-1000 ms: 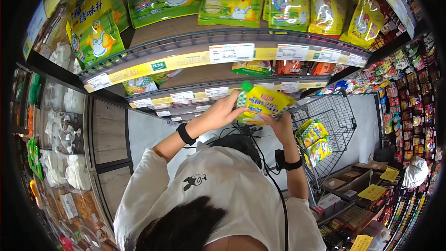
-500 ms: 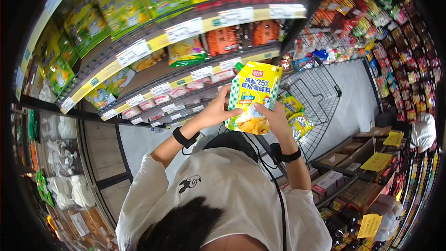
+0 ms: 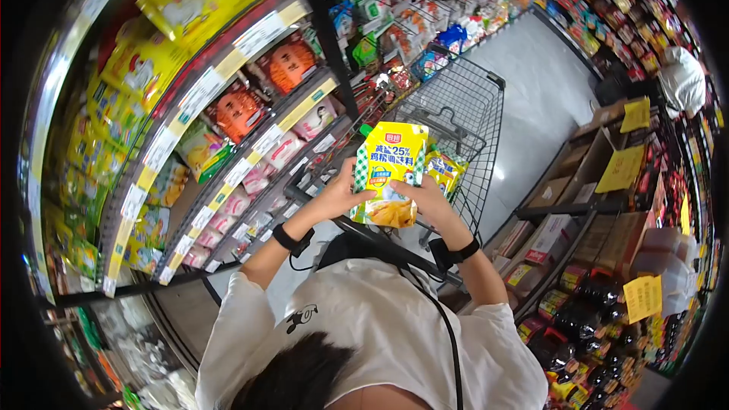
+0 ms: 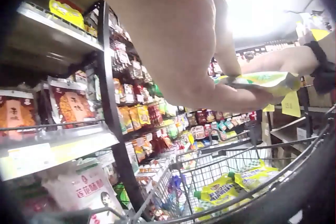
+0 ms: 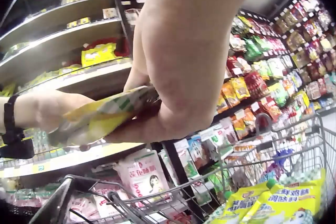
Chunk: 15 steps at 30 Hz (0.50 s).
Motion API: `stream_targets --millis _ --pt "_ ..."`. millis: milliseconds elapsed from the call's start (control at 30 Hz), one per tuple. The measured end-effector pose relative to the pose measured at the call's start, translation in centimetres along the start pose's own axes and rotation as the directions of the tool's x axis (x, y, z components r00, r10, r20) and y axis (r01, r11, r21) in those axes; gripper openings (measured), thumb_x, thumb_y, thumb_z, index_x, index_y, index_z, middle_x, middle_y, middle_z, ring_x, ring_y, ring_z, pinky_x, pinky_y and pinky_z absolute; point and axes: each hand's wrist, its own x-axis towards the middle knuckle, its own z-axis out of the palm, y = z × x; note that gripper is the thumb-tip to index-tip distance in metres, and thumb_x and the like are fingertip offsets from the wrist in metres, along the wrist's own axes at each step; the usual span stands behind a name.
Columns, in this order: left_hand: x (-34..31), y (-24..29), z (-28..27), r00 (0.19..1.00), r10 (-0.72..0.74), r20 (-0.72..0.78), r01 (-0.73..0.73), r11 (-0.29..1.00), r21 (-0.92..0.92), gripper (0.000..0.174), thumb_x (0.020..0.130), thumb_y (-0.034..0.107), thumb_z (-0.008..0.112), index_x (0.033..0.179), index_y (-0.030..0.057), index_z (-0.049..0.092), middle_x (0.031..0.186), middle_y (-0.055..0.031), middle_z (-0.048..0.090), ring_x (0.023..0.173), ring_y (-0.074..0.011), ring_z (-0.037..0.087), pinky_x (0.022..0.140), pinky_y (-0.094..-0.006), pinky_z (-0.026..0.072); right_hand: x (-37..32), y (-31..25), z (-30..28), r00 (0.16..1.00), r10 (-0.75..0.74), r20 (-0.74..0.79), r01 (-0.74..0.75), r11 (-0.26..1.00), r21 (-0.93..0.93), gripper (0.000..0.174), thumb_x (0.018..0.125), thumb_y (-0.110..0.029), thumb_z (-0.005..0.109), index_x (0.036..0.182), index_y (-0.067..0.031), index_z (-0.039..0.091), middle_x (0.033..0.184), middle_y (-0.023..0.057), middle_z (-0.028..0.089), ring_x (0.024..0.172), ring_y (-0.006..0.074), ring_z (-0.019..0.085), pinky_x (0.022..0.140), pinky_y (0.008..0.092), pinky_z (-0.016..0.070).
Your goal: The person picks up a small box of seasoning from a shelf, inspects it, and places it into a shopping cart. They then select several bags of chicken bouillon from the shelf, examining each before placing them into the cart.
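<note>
A yellow pouch (image 3: 391,175) with a green cap and checkered sides is held upright before the chest, its printed front facing up to the head view. The left hand (image 3: 339,194) grips its left edge, thumb on the front. On the right edge the right hand (image 3: 433,201) does the same, thumb across the lower front. Seen edge-on in the wrist views, the pouch (image 4: 262,80) (image 5: 107,113) lies between both hands, the fingers beneath it. Behind it, similar yellow pouches (image 3: 446,171) lie in the shopping cart, also visible in the left wrist view (image 4: 223,190).
The metal cart (image 3: 486,118) stands just ahead, its handle close to the body. Shelves with price tags (image 3: 163,148) and seasoning bags run along the left. Cardboard boxes (image 3: 548,239) and dark bottles (image 3: 581,315) line the right. Grey floor (image 3: 543,91) stretches beyond the cart.
The view has swung rightward along the shelves toward the cart and aisle. The pouch, earlier tilted and blurred near the shelf, now faces up steadily, still held by both hands.
</note>
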Motion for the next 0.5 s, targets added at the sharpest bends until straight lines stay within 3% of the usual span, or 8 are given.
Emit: stream_targets --millis 67,133,200,300,333,400,467,500 --pt "3.1 -0.7 0.0 0.999 0.039 0.035 -0.047 0.966 0.253 0.067 0.079 0.016 0.071 0.127 0.0028 0.025 0.100 -0.0122 0.060 0.084 -0.0144 0.061 0.065 -0.0269 0.0496 1.5 0.7 -2.3 1.000 -0.001 -0.017 0.002 0.999 0.053 0.033 0.079 -0.008 0.070 0.109 0.0011 0.060 0.103 0.0089 0.065 0.089 0.0159 0.062 0.077 0.0306 0.0505" --pt "6.8 -0.3 0.3 0.989 -0.111 0.095 0.084 0.966 0.244 0.076 0.074 0.021 0.075 0.129 -0.0004 0.026 0.102 -0.0159 0.059 0.083 -0.0190 0.060 0.070 -0.0291 0.0485 2.3 0.4 -3.4 0.996 0.017 -0.092 0.001 0.981 0.194 0.033 0.079 -0.005 0.068 0.109 0.0028 0.056 0.104 0.0101 0.064 0.090 0.0211 0.063 0.078 0.0348 0.0526" --pt "11.5 -3.6 1.2 0.953 -0.258 0.157 0.224 0.952 0.208 0.081 0.072 0.022 0.076 0.130 -0.0027 0.026 0.105 -0.0195 0.058 0.089 -0.0216 0.059 0.075 -0.0297 0.0482 4.5 2.2 -5.7 0.983 0.044 -0.180 0.012 0.954 0.299 0.030 0.081 -0.004 0.065 0.108 0.0032 0.053 0.106 0.0101 0.063 0.089 0.0246 0.064 0.077 0.0389 0.0547" --pt "16.0 -7.0 3.7 0.950 -0.270 0.154 0.225 0.940 0.257 0.075 0.069 0.022 0.076 0.127 -0.0027 0.037 0.113 -0.0200 0.056 0.099 -0.0220 0.055 0.086 -0.0300 0.0447 8.2 6.1 -9.1 0.921 0.186 -0.342 -0.050 0.928 0.370 0.031 0.079 -0.002 0.065 0.105 0.0033 0.050 0.100 0.0128 0.062 0.084 0.0269 0.064 0.073 0.0442 0.0561" --pt "17.2 -8.1 4.8 0.947 -0.281 0.155 0.231 0.933 0.276 0.079 0.068 0.025 0.076 0.129 -0.0028 0.033 0.115 -0.0212 0.054 0.102 -0.0239 0.053 0.087 -0.0311 0.0433 8.7 6.5 -9.7 0.894 0.234 -0.381 -0.077 0.920 0.384 0.031 0.078 -0.002 0.065 0.105 0.0034 0.050 0.099 0.0134 0.062 0.084 0.0268 0.064 0.072 0.0447 0.0560" --pt "18.5 -10.4 7.2 0.936 -0.318 0.149 0.253 0.905 0.342 0.088 0.067 0.029 0.077 0.131 -0.0029 0.026 0.119 -0.0235 0.050 0.107 -0.0277 0.049 0.091 -0.0332 0.0406 9.6 8.0 -10.3 0.794 0.066 -0.605 -0.077 0.997 0.008 0.038 0.074 -0.006 0.068 0.105 0.0045 0.048 0.096 0.0160 0.061 0.083 0.0282 0.063 0.071 0.0429 0.0541" --pt "19.1 -12.2 9.2 0.919 -0.370 0.138 0.283 0.861 0.422 0.096 0.066 0.034 0.077 0.133 -0.0031 0.018 0.122 -0.0259 0.046 0.112 -0.0315 0.044 0.094 -0.0352 0.0378 10.4 10.0 -11.1 0.669 -0.165 -0.724 -0.163 0.919 -0.360 0.045 0.071 -0.010 0.071 0.105 0.0056 0.047 0.092 0.0185 0.060 0.083 0.0297 0.062 0.070 0.0412 0.0522" --pt "19.2 -13.2 10.0 0.911 -0.390 0.134 0.291 0.838 0.461 0.101 0.066 0.036 0.077 0.134 -0.0032 0.015 0.124 -0.0271 0.044 0.114 -0.0334 0.042 0.096 -0.0363 0.0365 10.7 10.7 -11.8 0.683 -0.237 -0.691 -0.217 0.837 -0.502 0.051 0.067 -0.013 0.074 0.104 0.0054 0.045 0.090 0.0226 0.059 0.084 0.0355 0.062 0.072 0.0420 0.0507"
